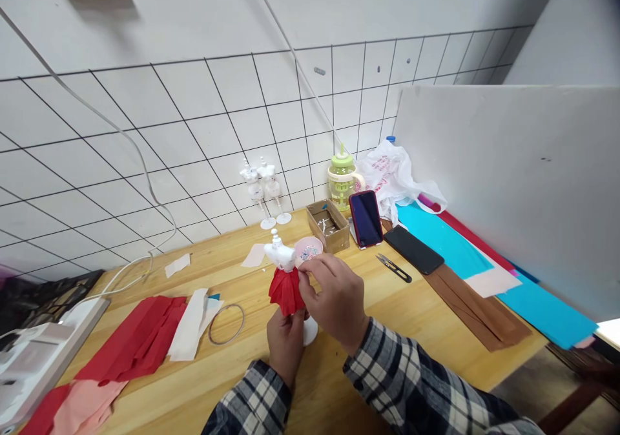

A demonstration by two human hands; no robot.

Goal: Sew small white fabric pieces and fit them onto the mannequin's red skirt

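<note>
A small white dress-form mannequin [279,255] stands tilted in front of me, with a pleated red paper skirt [285,291] around its waist. Its round white base [310,330] shows behind my left hand. My left hand [285,346] is closed around the stand, just below the skirt's hem. At the right side of the waist, the thumb and forefinger of my right hand [339,298] are pinched together; whatever is between them is too small to make out. Behind that hand sits a pink bowl [309,241] of tiny, multicoloured pieces.
Two more mannequins [261,186] stand by the tiled wall. Right of them are a cardboard box [334,238], a green-lidded bottle [341,180], a propped phone [367,219], a flat black phone [414,249] and thread snips [394,268]. Red paper [140,335] and a wire ring [227,324] lie left.
</note>
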